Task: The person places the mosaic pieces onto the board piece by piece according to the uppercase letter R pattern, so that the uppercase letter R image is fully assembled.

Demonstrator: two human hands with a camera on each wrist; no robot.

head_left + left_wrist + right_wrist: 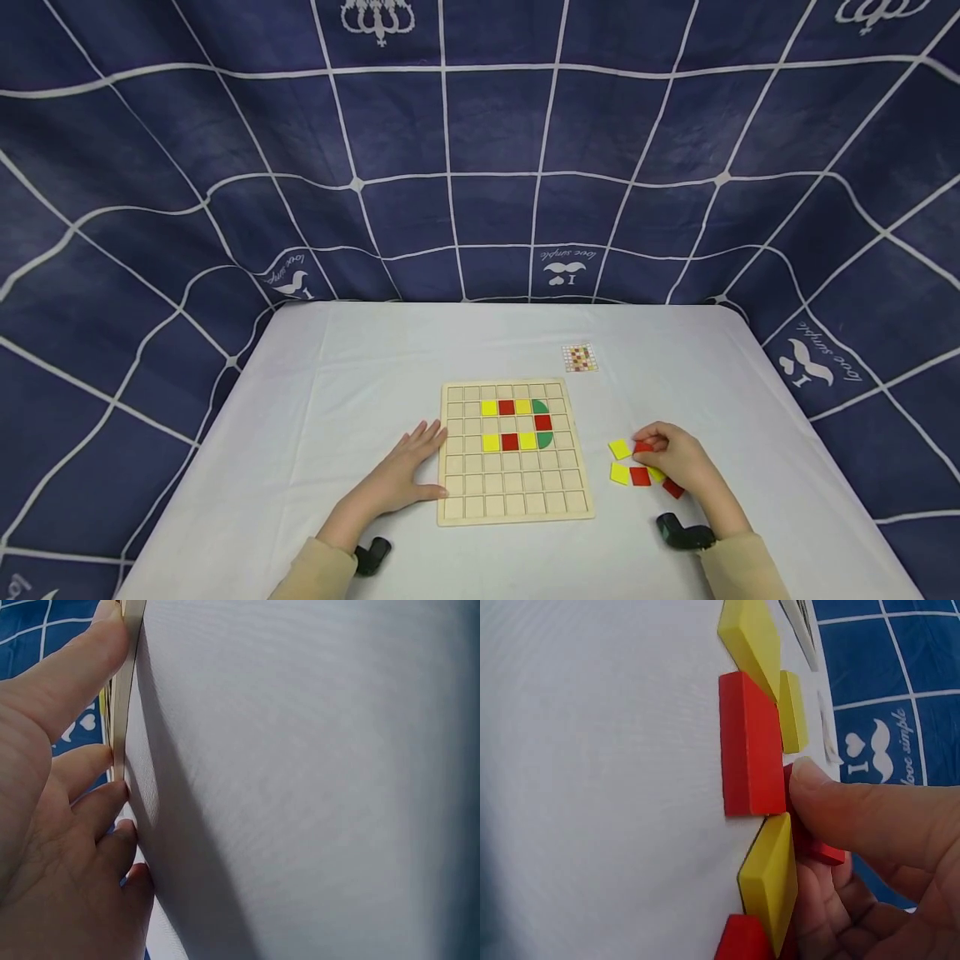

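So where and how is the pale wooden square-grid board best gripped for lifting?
Probably by the left rim and right rim of the wooden board, a hand coming in from each side: it lies flat and broad with straight edges, and the left hand touches the left rim.

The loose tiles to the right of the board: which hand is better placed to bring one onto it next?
The right hand, I would judge: it is at the loose tiles and pinches a red tile. The left hand is farther away, touching the left edge of the board.
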